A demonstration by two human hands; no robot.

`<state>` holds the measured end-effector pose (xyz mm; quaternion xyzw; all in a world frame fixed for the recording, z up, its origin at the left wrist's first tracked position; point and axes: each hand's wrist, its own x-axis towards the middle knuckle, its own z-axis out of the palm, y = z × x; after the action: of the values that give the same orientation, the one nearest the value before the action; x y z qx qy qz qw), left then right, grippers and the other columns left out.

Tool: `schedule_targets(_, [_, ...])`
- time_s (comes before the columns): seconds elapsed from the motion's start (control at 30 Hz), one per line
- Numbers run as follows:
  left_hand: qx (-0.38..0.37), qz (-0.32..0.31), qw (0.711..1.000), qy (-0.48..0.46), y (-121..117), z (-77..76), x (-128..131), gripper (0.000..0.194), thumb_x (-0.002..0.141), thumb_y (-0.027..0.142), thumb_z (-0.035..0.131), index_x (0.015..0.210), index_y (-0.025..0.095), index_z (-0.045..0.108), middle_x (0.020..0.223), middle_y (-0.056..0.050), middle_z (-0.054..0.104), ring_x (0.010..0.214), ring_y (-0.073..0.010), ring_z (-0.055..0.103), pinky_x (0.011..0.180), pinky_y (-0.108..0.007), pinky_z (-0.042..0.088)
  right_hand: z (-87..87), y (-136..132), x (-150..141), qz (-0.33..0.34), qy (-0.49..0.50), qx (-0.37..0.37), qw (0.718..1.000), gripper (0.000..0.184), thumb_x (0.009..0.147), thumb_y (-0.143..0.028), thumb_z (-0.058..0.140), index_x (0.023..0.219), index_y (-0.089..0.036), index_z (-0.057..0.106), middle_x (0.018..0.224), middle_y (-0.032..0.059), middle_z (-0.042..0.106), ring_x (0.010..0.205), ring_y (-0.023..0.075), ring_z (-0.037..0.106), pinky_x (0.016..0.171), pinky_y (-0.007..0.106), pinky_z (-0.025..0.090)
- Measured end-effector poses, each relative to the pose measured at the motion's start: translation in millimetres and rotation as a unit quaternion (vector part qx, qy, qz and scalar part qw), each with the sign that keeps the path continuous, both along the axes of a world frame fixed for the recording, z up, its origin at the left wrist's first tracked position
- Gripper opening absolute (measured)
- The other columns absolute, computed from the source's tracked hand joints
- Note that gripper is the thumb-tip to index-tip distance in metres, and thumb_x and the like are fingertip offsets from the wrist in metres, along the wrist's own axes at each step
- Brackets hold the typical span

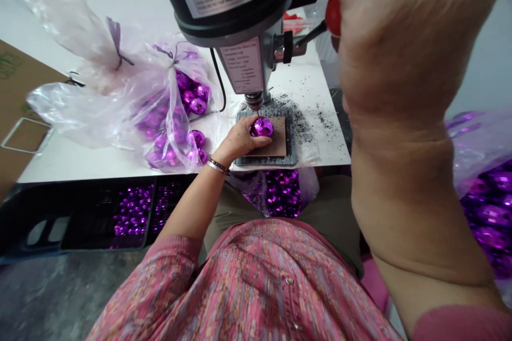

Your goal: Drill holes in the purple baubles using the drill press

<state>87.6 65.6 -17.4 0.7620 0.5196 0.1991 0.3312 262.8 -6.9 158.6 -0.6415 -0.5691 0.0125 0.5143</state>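
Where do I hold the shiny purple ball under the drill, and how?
I'd hold the ball by its sides, coming from the left like the left hand: thumb nearest you, fingers opposite. It's round, so it might roll. The drill bit points down at its top, so keep fingers off there.

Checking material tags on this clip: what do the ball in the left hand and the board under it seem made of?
Ball: probably plastic, mirror-shiny purple, with sharp highlights. Board: matte brown, perhaps fibreboard or wood.
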Motion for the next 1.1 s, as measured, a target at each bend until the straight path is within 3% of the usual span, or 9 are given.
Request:
schedule_targets(0.07, [-0.006,0.003,1.000,-0.001,-1,0.7,2,0.053,0.070,0.025,0.084,0.121,0.016,0.071,0.109,-0.003,0.075,0.101,-0.0224,0.068,0.096,-0.034,0.054,-8.8,-1,-1,0.033,0.032,0.031,0.998,0.048,0.100,-0.024,0.032,0.098,-0.006,0.077,0.070,-0.0034,0.051,0.092,-0.0034,0.058,0.096,0.008,0.044])
schedule_targets(0.17, [-0.008,0.010,1.000,-0.002,-2,-1.8,3,0.054,0.070,0.026,0.083,0.121,0.015,0.070,0.108,-0.003,0.075,0.100,-0.0215,0.068,0.094,-0.032,0.054,-25.1,0,-1,0.100,0.081,0.094,0.987,0.043,0.100,-0.023,0.039,0.086,-0.007,0.076,0.068,-0.0006,0.046,0.079,-0.0020,0.048,0.082,0.013,0.041])
schedule_targets(0.3, [-0.010,0.004,1.000,-0.017,0,-8.9,1,0.060,0.070,0.026,0.083,0.127,0.015,0.069,0.114,-0.006,0.075,0.104,-0.0222,0.068,0.097,-0.033,0.053,-47.1,0,-1,0.143,0.094,0.164,0.971,0.036,0.092,-0.018,0.040,0.092,-0.006,0.074,0.076,-0.0008,0.059,0.066,-0.0031,0.043,0.074,0.015,0.040])
schedule_targets(0.4, [-0.011,-0.002,0.999,-0.034,2,-12.1,-1,0.062,0.070,0.026,0.083,0.130,0.014,0.069,0.116,-0.007,0.075,0.106,-0.0229,0.068,0.100,-0.034,0.053,-59.3,-2,-1,0.138,0.089,0.189,0.968,0.030,0.086,-0.014,0.045,0.091,-0.008,0.074,0.081,-0.0013,0.066,0.065,-0.0026,0.044,0.068,0.014,0.039])
schedule_targets(0.5, [-0.014,-0.003,0.999,-0.033,1,-11.1,-1,0.063,0.071,0.026,0.082,0.131,0.015,0.069,0.117,-0.007,0.075,0.108,-0.0232,0.068,0.101,-0.034,0.052,-67.1,-4,-2,0.133,0.074,0.193,0.969,0.026,0.084,-0.011,0.047,0.091,-0.012,0.072,0.075,-0.0028,0.061,0.056,-0.0007,0.036,0.059,0.017,0.036])
schedule_targets(0.77, [-0.008,0.000,0.999,-0.034,0,-11.8,-2,0.067,0.073,0.026,0.082,0.137,0.013,0.067,0.126,-0.009,0.075,0.115,-0.0249,0.068,0.106,-0.036,0.051,-85.7,-3,-2,0.134,0.067,0.235,0.961,0.030,0.082,-0.007,0.047,0.095,-0.016,0.073,0.073,-0.0016,0.056,0.057,-0.0002,0.037,0.061,0.017,0.037])
schedule_targets(0.97, [-0.012,0.013,0.999,-0.027,-2,-12.0,1,0.072,0.073,0.026,0.084,0.141,0.012,0.065,0.130,-0.009,0.074,0.118,-0.0249,0.068,0.106,-0.034,0.051,-104.4,0,-5,0.091,0.045,0.253,0.962,0.030,0.091,-0.021,0.044,0.100,-0.018,0.072,0.083,0.0007,0.062,0.063,0.0014,0.041,0.067,0.018,0.042])
schedule_targets(1.1, [-0.019,0.016,0.999,-0.033,-4,-11.4,1,0.071,0.073,0.027,0.084,0.140,0.013,0.065,0.128,-0.009,0.075,0.115,-0.0245,0.069,0.104,-0.034,0.052,-113.8,6,-5,0.079,0.036,0.281,0.956,0.036,0.099,-0.035,0.040,0.104,-0.021,0.073,0.095,0.0012,0.066,0.072,0.0024,0.053,0.073,0.019,0.049])
